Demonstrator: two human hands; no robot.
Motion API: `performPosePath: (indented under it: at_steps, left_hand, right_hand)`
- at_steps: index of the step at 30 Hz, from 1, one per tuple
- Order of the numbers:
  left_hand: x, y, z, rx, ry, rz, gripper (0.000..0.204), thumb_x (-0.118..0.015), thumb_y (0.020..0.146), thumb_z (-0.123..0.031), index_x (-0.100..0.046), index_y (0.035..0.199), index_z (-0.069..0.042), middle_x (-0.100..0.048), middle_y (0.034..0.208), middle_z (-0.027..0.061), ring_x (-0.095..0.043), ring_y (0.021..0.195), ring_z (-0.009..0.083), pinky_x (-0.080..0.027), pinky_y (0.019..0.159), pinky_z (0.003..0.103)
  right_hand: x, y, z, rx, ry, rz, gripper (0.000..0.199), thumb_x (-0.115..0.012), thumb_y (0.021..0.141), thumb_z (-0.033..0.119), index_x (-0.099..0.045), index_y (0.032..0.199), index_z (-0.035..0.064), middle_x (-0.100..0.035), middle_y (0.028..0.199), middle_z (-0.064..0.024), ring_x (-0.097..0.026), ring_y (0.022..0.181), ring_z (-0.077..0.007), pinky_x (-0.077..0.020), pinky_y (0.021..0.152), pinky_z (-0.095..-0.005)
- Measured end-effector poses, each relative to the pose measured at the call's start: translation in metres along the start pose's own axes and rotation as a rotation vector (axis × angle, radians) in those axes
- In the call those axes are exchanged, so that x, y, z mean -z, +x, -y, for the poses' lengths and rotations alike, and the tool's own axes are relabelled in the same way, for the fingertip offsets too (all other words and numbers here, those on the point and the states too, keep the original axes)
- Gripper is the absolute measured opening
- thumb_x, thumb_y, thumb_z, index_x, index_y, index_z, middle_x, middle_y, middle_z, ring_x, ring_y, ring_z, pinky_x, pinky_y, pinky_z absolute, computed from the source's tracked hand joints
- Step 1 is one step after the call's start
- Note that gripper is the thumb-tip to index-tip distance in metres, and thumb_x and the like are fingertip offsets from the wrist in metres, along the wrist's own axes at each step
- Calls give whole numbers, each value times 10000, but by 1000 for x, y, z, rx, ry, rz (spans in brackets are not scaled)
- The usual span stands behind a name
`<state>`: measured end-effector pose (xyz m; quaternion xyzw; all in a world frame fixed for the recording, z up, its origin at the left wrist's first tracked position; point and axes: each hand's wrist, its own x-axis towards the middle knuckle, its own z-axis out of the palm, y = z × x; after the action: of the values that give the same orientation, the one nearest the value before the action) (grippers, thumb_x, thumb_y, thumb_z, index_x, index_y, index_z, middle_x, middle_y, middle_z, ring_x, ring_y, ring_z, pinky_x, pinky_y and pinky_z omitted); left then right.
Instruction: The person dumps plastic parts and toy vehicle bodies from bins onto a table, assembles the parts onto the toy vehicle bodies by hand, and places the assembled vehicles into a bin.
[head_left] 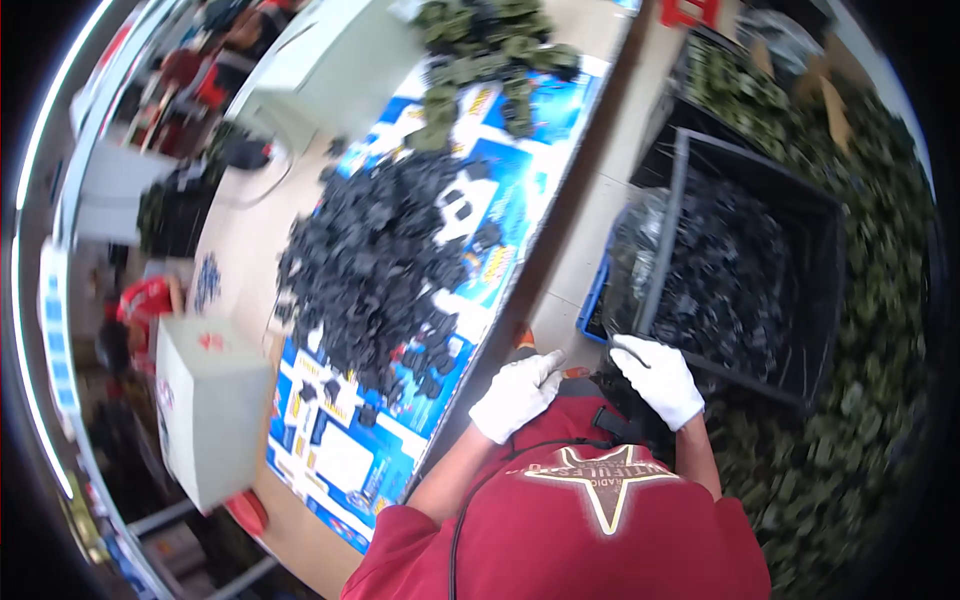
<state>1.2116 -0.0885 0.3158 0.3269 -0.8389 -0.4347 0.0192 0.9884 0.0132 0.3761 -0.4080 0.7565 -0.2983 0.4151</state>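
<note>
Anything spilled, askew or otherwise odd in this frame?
Yes: small green parts lie loose over the floor around the black crate. The black parts are heaped loose on the table's blue sheet, with several strays.

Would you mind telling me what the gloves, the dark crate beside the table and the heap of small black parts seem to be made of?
Both gloves, left hand and right hand: white knit fabric, matte, probably cotton. The dark crate: likely moulded plastic, with thin rigid walls and a dull sheen. The small black parts: apparently hard plastic, matte and uniform, though too blurred for certainty.
</note>
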Motion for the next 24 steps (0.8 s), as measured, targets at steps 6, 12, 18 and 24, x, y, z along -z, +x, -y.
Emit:
performPosePath:
  at_steps: [6,12,18,24]
  left_hand:
    - [8,-53,48,258,-163,-432,294,-568,910,-180,-640,1172,-68,-679,1031,179,-645,976,355,-510,867,424]
    - [3,-101,100,477,-207,-700,268,-575,913,-188,-650,1145,-75,-683,997,193,-654,933,381,-525,813,453]
    - [-13,-127,116,787,-202,-840,244,-559,916,-213,-663,1098,-89,-681,940,209,-656,885,393,-524,783,478]
    - [-41,-141,83,1141,-400,-924,305,-542,906,-262,-653,1140,-101,-679,987,208,-645,925,402,-505,838,497]
  right_hand:
    - [-85,103,40,296,-606,312,426,-539,937,421,-673,1156,81,-695,1005,-185,-663,933,-360,-522,836,-436]
    - [-129,199,33,234,-590,262,437,-582,907,435,-696,1127,76,-687,1055,-198,-651,987,-376,-511,876,-435]
    - [-99,298,-21,18,-177,139,592,-690,897,355,-541,1345,-1,-717,994,-118,-657,865,-175,-525,748,-321]
    - [-145,338,-4,-238,120,393,648,-733,875,255,-415,1419,105,-658,888,-88,-666,742,-213,-549,634,-340]
